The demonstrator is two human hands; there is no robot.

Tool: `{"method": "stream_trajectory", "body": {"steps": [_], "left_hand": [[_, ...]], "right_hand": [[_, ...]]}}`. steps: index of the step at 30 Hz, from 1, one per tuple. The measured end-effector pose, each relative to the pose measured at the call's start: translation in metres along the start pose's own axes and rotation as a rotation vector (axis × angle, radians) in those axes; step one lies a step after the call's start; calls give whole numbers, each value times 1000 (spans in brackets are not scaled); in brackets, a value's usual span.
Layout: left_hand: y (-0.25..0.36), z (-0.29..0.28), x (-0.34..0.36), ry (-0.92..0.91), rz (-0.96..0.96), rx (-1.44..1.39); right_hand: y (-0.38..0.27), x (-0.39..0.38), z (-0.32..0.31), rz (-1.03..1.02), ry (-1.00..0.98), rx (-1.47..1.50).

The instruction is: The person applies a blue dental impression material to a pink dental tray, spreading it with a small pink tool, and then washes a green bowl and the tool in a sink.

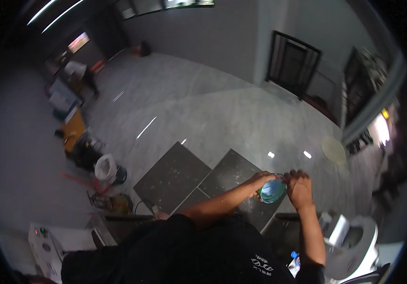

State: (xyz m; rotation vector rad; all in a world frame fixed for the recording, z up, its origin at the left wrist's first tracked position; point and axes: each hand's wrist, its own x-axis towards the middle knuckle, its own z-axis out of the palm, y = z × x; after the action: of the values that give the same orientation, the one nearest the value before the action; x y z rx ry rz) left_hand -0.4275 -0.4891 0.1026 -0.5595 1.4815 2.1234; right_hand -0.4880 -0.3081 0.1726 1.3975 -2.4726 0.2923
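Note:
A round green bowl-like container (272, 191) is tilted so that its pale bluish inside faces me. My left hand (261, 181) grips it from the left, with the thumb along the upper rim and fingers around the side. At the container's upper right edge, my right hand (299, 187) has its fingers curled in and close to the rim. Whether these fingers pinch the rim or some small thing is hidden. Both arms reach forward over dark floor tiles (232, 173) with pale specks on them.
A bucket with a white liner (106, 167) stands at left, near other containers and tools. At lower right is a white toilet-like fixture (371, 232); a white appliance (47, 246) sits lower left. A dark metal frame (292, 64) leans far right. Another person (78, 71) is at far left.

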Motion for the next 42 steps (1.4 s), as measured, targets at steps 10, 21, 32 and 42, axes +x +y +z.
{"method": "stream_trajectory", "body": {"steps": [10, 21, 32, 42], "left_hand": [[40, -181, 1, 864, 898, -350], [95, -336, -12, 582, 511, -833], [126, -464, -89, 1260, 1142, -917], [115, -598, -248, 1591, 1220, -781]], "right_hand": [[-57, 236, 128, 319, -1018, 811], [-111, 480, 180, -627, -813, 274], [-281, 599, 248, -1410, -160, 363], [-477, 674, 255, -1496, -222, 416]]}}
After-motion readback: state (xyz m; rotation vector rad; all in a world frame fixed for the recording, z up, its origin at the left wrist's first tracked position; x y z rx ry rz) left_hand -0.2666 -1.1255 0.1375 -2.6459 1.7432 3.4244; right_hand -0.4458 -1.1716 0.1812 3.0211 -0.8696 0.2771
